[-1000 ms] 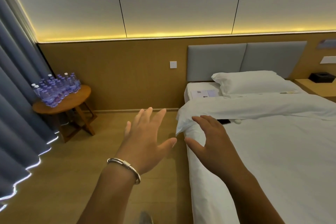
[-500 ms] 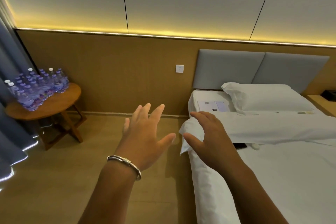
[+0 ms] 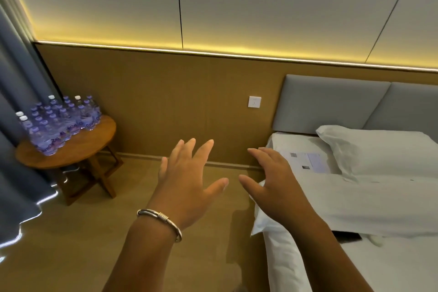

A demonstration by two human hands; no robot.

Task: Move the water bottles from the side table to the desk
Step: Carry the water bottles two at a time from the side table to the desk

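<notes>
Several clear water bottles (image 3: 59, 121) with purple labels and caps stand packed together on a round wooden side table (image 3: 80, 147) at the far left, against the blue curtain. My left hand (image 3: 187, 178), a silver bracelet on its wrist, is held out in front of me with fingers spread and holds nothing. Beside it my right hand (image 3: 272, 180) hovers over the bed's corner, fingers relaxed and empty. Both hands are well short of the bottles. No desk is in view.
A bed (image 3: 355, 208) with white sheets, a pillow (image 3: 379, 152) and a paper card fills the right side. A dark phone (image 3: 348, 236) lies on the bed. The blue curtain (image 3: 16, 102) hangs at left. Wooden floor (image 3: 83, 244) runs between bed and table.
The view has swung and moved closer to the wall; the side table with bottles now looms larger at left. Both hands stay raised and empty.
</notes>
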